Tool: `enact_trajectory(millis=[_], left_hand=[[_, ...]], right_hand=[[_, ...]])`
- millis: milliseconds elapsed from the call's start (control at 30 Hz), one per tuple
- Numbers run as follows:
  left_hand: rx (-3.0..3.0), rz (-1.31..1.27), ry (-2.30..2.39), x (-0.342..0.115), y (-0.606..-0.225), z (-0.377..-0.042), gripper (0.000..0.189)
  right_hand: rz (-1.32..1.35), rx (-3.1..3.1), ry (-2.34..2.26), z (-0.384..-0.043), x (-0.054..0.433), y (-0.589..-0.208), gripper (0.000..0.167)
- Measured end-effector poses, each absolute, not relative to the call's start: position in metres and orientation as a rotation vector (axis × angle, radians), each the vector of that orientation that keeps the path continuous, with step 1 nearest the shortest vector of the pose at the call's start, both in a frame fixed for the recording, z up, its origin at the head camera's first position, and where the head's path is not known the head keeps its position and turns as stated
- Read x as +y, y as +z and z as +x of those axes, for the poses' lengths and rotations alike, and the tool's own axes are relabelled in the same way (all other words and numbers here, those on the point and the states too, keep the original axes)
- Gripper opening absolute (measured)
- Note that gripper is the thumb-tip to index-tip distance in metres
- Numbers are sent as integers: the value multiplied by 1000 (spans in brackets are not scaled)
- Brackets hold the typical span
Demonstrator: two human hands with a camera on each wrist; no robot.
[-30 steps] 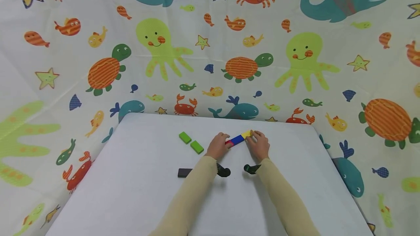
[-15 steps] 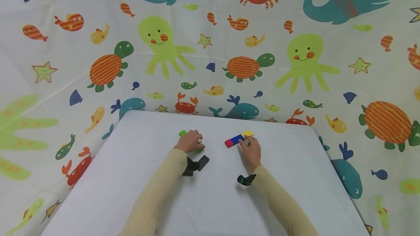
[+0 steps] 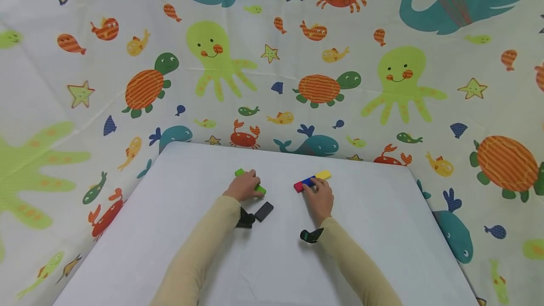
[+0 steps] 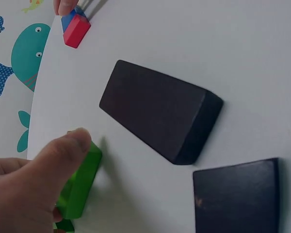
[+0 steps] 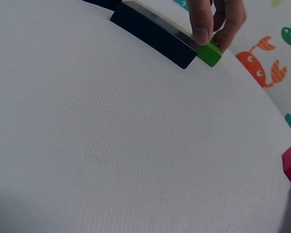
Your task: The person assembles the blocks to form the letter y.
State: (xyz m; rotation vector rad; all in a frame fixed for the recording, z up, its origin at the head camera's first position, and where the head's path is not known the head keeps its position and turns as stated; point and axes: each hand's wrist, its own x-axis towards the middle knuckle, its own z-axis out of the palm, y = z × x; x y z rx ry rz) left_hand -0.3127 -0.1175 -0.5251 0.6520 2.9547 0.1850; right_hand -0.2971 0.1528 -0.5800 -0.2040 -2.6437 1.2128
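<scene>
Sea-creature cloth (image 3: 250,27) behind, white table (image 3: 272,259) below, and at left a far green block (image 3: 239,172) peeks past the left hand (image 3: 243,187), thumb and fingers clamped on the near green block (image 3: 261,190); two dark blocks (image 3: 264,212) lie close by; across to red block (image 3: 298,187), blue block (image 3: 308,182), yellow block (image 3: 324,174) in line, right hand (image 3: 320,198) at the blue, pinching or just touching, can't tell!

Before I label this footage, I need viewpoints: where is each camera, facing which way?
Head: on the head, facing forward-down over the table; left hand, right hand, sleeves show.
Left wrist: worn there, facing the left hand and green block; right fingertips show.
Right wrist: worn there, facing across the table; the left hand shows.
Both wrist views share the red block.
</scene>
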Motion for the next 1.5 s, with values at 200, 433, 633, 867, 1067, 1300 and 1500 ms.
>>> enact_trajectory(millis=[200,433,633,867,1067,1300,1500], left_hand=[[2948,634,207,-116,-525,-313,42],[2940,641,236,-116,-521,-311,40],[2931,634,274,-115,-520,-310,40],[2928,601,396,-111,-521,-309,45],[2970,583,523,-99,-531,-311,43],[2983,473,639,-78,-539,-315,43],[2999,403,705,-63,-544,-319,41]], right_hand=[[-185,-2638,1152,-295,150,-581,52],[-172,-2650,1082,-293,149,-581,51],[-164,-2656,1052,-292,150,-582,51],[-170,-2667,1010,-293,148,-585,48],[-168,-2668,1001,-293,147,-585,47],[-176,-2660,991,-292,147,-586,46],[-172,-2657,982,-291,147,-583,46]])
